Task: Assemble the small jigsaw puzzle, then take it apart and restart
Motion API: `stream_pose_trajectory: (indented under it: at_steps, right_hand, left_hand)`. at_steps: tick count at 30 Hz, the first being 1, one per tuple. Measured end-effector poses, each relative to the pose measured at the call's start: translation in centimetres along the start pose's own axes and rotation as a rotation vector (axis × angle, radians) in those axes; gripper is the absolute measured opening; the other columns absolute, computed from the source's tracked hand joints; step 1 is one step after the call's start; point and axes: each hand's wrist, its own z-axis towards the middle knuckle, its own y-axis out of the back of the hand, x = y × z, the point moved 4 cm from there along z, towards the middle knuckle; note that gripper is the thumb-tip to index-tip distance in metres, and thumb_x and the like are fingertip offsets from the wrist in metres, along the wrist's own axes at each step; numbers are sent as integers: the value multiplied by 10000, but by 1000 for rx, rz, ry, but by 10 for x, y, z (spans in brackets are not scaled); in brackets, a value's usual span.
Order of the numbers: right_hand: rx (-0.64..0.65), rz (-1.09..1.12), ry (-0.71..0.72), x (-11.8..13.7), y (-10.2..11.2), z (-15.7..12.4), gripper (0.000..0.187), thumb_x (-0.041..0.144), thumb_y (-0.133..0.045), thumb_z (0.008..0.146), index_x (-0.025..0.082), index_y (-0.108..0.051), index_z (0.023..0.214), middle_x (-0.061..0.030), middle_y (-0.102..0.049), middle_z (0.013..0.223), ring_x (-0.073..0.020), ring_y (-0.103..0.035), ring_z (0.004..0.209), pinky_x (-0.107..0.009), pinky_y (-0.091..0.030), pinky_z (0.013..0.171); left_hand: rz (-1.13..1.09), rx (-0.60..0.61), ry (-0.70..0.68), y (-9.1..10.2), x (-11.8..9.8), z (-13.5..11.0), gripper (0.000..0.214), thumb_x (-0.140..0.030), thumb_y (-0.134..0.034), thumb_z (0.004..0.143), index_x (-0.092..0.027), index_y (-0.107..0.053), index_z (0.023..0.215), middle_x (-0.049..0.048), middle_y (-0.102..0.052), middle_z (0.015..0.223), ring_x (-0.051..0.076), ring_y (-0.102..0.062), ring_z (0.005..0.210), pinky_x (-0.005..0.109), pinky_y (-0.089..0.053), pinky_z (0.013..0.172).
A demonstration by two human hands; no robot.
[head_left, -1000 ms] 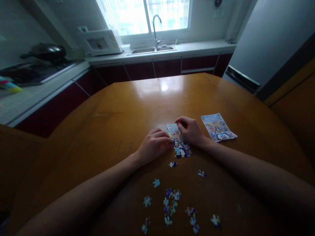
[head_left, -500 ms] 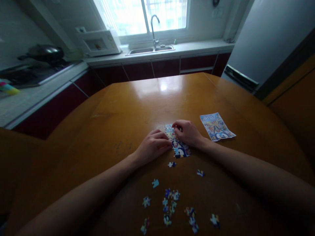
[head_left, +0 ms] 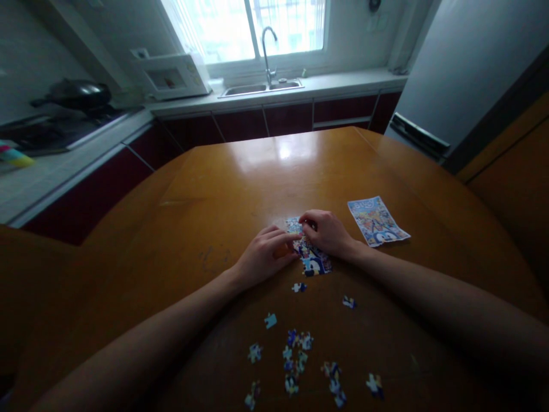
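Note:
A partly assembled jigsaw puzzle (head_left: 315, 265) lies on the wooden table between my hands, its blue cartoon-dog picture partly covered by them. My left hand (head_left: 266, 254) rests at its left edge, open, with the index finger stretched over the pieces and the thumb apart below. Over the upper right part lies my right hand (head_left: 326, 232). Its fingers are curled towards the thumb at the surface, and whatever sits between the tips is hidden. Just below the puzzle are a loose white-and-blue piece (head_left: 299, 287) and another piece (head_left: 349, 301) further right.
A printed picture sheet (head_left: 378, 222) lies right of my right hand. Nearer me are a plain light-blue piece (head_left: 270, 320), a cluster of pieces (head_left: 290, 357) and several other loose pieces. Beyond the table (head_left: 240, 189) stand a sink (head_left: 246, 90), a microwave (head_left: 174, 76) and a stove with a wok (head_left: 77, 94).
My left index finger has stretched out to the right over the puzzle, opening a gap above the thumb. My right hand stays almost in place, and the loose pieces lie as before.

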Motion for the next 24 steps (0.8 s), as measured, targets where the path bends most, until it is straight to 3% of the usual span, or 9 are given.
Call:
stream_pose_trajectory:
  at_steps: [4,10,15,20,24]
  right_hand:
    - [-55,112,71,4,4,-1,125,134,-596,846,163,-710,888,-56,-716,821,-153,-611,722,-286,-454,671]
    - [143,347,280,16,2,-5,71,204,-647,872,163,-703,889,-19,-695,773,-116,-595,689,-257,-468,653]
    - [139,443,231,15,1,-5,94,203,-662,862,156,-711,927,-11,-697,747,-102,-586,657,-240,-461,607]
    - [149,450,210,15,3,-4,67,203,-692,834,150,-722,865,-25,-726,767,-110,-623,686,-245,-479,632]
    - [174,409,173,15,5,-5,71,231,-688,838,164,-711,841,-16,-717,751,-113,-619,685,-258,-476,645]
  left_hand:
    - [-41,-93,22,2,4,-2,463,-228,-715,880,-235,-570,1320,19,-694,934,168,-609,886,331,-521,831]
    - [-28,-254,37,7,7,-3,427,-211,-752,855,-228,-602,1254,23,-692,941,164,-618,895,309,-515,815]
    - [-3,-257,57,7,7,-3,338,-219,-736,869,-212,-620,1186,35,-674,964,162,-612,908,302,-508,801]
    - [-21,-258,94,5,8,-3,346,-233,-796,809,-180,-598,1088,13,-655,900,137,-614,828,272,-510,764]
    - [-21,-271,66,4,6,-2,232,-190,-748,846,-184,-615,1037,9,-664,875,127,-620,812,262,-516,751]
